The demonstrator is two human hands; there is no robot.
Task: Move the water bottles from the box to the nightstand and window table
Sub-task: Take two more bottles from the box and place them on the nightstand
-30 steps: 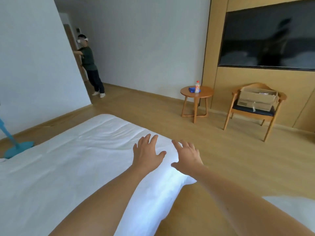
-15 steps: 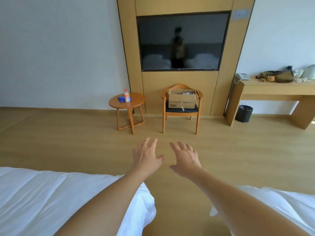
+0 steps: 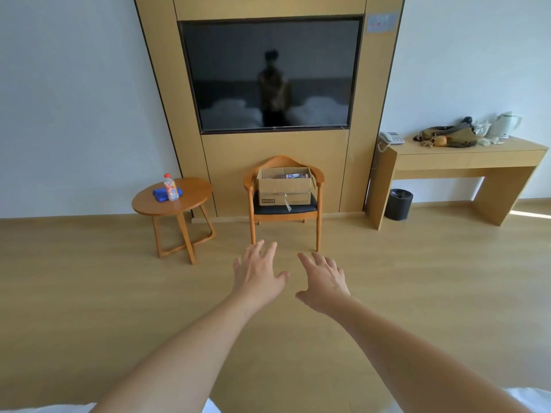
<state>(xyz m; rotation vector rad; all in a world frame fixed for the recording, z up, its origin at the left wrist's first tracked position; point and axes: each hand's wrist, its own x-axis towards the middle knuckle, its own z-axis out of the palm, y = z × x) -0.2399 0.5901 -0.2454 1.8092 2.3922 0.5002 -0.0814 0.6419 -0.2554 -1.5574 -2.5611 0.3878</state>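
While both arms reach forward over the wooden floor (image 3: pixel 89 293), the left hand (image 3: pixel 258 272) and the right hand (image 3: pixel 323 281) are empty, with fingers spread wide and palms down. The cardboard box (image 3: pixel 284 186) sits on the seat of the wooden chair (image 3: pixel 284 210) below the television (image 3: pixel 269 73), well apart from the hands. Something with labels shows inside its open top, probably the water bottles, but this is too small to tell. One bottle with a red cap (image 3: pixel 170 187) already stands on the round side table (image 3: pixel 190 198), beside a blue cloth (image 3: pixel 161 194).

I judge the step in hand to be the approach to the box. To do it well, walk straight to the chair, stop close in front, and look into the box before reaching. Taking one bottle upright by its middle in each hand would be steady.
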